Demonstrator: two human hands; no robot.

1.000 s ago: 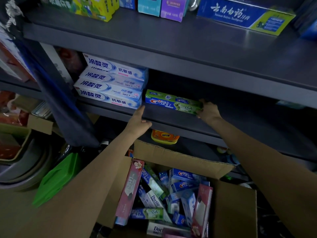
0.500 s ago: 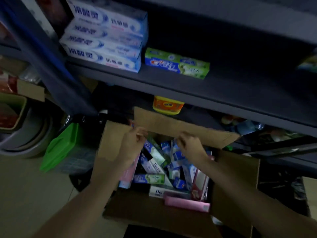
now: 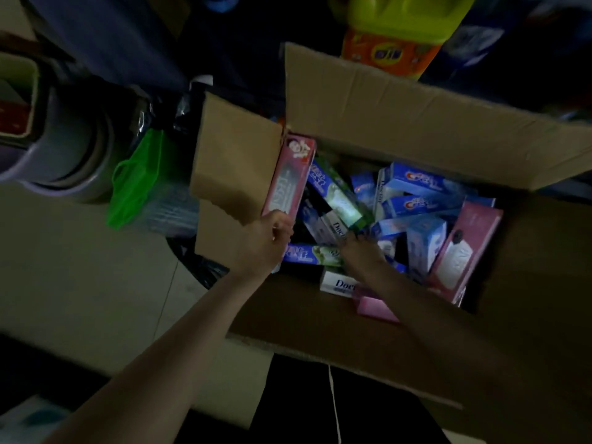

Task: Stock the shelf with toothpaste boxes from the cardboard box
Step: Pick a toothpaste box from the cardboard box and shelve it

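The open cardboard box [image 3: 368, 113] stands on the floor below me, full of several jumbled toothpaste boxes. A long pink toothpaste box [image 3: 290, 177] leans against the box's left wall. My left hand [image 3: 264, 243] grips its lower end with curled fingers. My right hand [image 3: 362, 253] reaches into the pile, its fingertips touching the lower end of a green-and-blue toothpaste box [image 3: 338, 200] and a white "Doctor" box [image 3: 334, 227] beside it. Blue Crest boxes [image 3: 419, 182] lie at the back right, and a second pink box [image 3: 464, 248] leans at the right. The shelf is out of view.
An orange and green bottle [image 3: 397, 43] stands behind the box's rear flap. A green bag [image 3: 137, 177] and stacked grey basins [image 3: 64, 139] sit to the left on the beige floor [image 3: 80, 267]. A small pink box [image 3: 374, 307] lies at the near wall.
My view has dropped from the shelf down into the cardboard box. Both hands left the shelf and came down; the left now grips the pink box and the right touches the pile.
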